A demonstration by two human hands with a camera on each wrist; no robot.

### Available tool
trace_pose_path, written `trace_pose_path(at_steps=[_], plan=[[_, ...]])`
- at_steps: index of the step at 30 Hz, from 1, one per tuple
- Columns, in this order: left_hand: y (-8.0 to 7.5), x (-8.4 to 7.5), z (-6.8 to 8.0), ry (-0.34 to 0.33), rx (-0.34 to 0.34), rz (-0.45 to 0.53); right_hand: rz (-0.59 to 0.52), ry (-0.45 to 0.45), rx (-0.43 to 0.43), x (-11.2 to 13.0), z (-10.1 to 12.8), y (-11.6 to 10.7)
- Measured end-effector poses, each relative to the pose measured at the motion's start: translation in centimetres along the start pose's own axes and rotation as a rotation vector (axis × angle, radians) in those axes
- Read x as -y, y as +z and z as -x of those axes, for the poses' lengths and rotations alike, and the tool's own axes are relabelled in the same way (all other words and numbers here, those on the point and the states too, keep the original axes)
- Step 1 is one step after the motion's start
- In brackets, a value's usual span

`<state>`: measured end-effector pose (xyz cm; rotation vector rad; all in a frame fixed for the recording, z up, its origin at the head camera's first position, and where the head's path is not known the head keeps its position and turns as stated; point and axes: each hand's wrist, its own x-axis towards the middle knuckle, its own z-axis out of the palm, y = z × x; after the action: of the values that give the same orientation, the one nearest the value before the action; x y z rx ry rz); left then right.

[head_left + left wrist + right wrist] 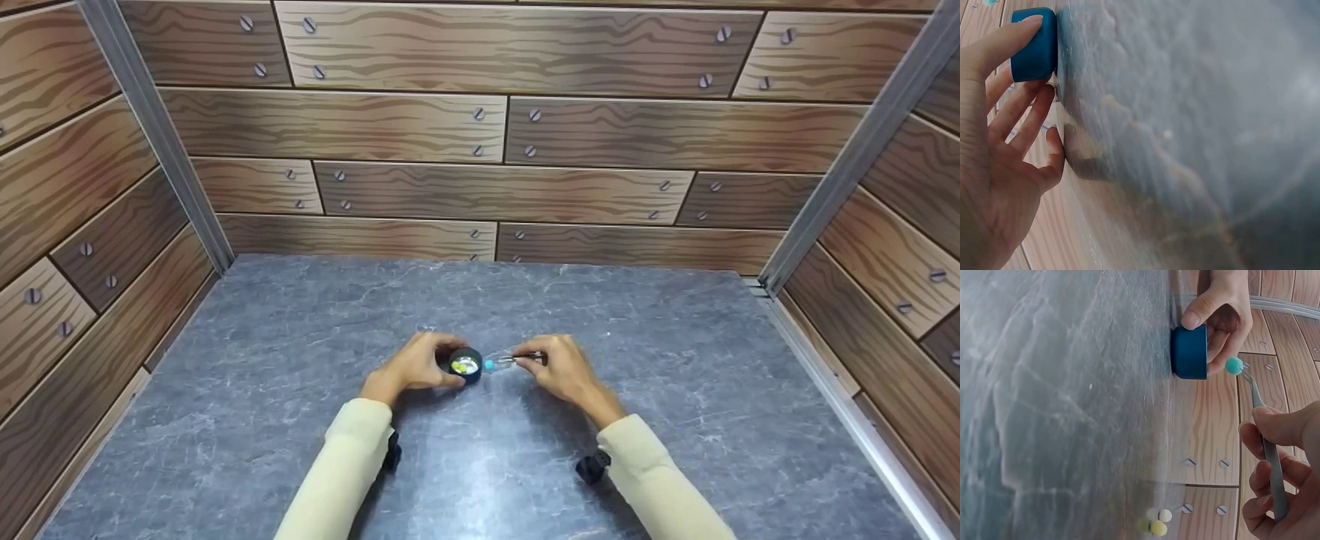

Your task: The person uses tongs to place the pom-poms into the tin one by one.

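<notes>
Right hand (1283, 467) pinches tweezers (1266, 439) gripping a teal ball (1234, 364) beside the cup (1189, 351) that left-hand (415, 365) fingers steady on the table (300, 360); next likely needs centring over its mouth.

We stretch both sleeved arms forward, hands near each other; our left hand (414, 367) curls in a grip, our right hand (559, 367) pinches.
</notes>
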<state>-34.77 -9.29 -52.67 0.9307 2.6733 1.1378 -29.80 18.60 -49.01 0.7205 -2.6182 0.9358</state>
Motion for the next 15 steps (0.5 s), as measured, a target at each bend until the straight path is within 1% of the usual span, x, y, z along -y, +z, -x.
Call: trace_pose_path(at_steps=[5,10,15], plan=[[0.0,-0.1,0.0,-0.009,0.013,-0.003,-0.022,-0.002,0.005,-0.2,-0.2,0.5],[0.0,-0.1,-0.1,-0.021,0.014,0.005,-0.020,-0.001,0.005,-0.3,-0.3,0.9],[0.1,0.1,-0.1,-0.007,0.005,-0.002,-0.017,0.018,-0.002,-0.2,-0.5,1.2]])
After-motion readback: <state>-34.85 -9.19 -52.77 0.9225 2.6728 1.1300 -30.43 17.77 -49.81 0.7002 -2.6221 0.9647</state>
